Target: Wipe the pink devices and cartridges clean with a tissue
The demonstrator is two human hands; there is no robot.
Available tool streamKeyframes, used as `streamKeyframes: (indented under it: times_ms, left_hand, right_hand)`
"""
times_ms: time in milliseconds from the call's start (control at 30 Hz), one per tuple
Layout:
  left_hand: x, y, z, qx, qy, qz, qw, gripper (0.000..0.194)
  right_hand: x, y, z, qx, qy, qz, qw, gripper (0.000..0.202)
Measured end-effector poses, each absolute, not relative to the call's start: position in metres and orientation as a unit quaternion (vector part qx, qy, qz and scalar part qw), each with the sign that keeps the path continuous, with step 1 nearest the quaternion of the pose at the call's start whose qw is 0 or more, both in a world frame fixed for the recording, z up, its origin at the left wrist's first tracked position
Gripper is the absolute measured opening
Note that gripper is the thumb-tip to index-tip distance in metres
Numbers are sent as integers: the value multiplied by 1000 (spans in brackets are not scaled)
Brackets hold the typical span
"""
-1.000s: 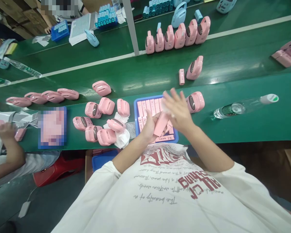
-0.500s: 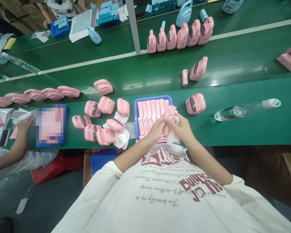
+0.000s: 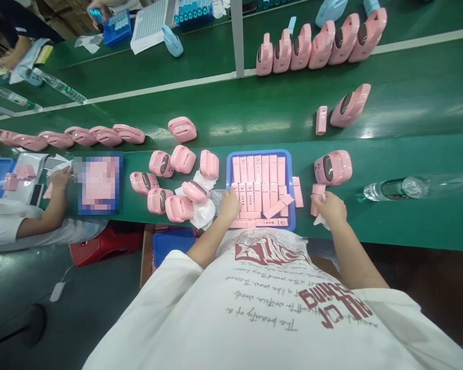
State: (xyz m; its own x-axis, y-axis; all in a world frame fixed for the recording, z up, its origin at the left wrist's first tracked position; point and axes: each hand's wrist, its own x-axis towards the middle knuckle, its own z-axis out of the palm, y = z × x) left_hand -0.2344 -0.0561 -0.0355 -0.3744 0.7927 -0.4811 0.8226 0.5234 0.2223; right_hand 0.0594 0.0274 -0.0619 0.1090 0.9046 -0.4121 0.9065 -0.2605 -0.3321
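Observation:
My right hand (image 3: 333, 209) is closed on a small pink block (image 3: 318, 199) and a white cloth (image 3: 321, 221), right of the blue tray (image 3: 293, 209). At the tray's left edge is my left hand (image 3: 230, 204), fingers bent down by the end of a pink block in the row; whether it grips one is hidden. Rows of pink blocks (image 3: 273, 169) fill the tray, with one block (image 3: 278, 205) lying slantwise on top. Another pink block (image 3: 297, 191) lies just outside the tray's right wall. A rounded pink device (image 3: 333, 167) sits beyond my right hand.
Several pink devices (image 3: 179, 208) and crumpled white tissue (image 3: 203, 214) lie left of the tray. A clear bottle (image 3: 405, 188) lies at the right. More pink devices (image 3: 324, 45) line the raised shelf. Another person's hand (image 3: 60, 177) is at the far left.
My hands have moved apart, the left to the tray's left edge and the right beyond its right side. A block now lies slantwise on the tray's rows. The camera view has shifted.

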Motion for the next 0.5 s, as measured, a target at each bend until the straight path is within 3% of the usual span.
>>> streamKeyframes:
  times_ms: [300,433,500]
  left_hand:
    - [-213,-46,-34,429,862,4,269,55]
    - [-225,-47,-34,399,859,68,313,58]
    - [-238,-47,-35,372,852,110,352,47]
  right_hand:
    - [64,27,-63,745,570,-329,-110,46]
    - [70,21,-55,754,506,-378,-181,47]
    - [69,17,-51,743,490,-395,-225,45]
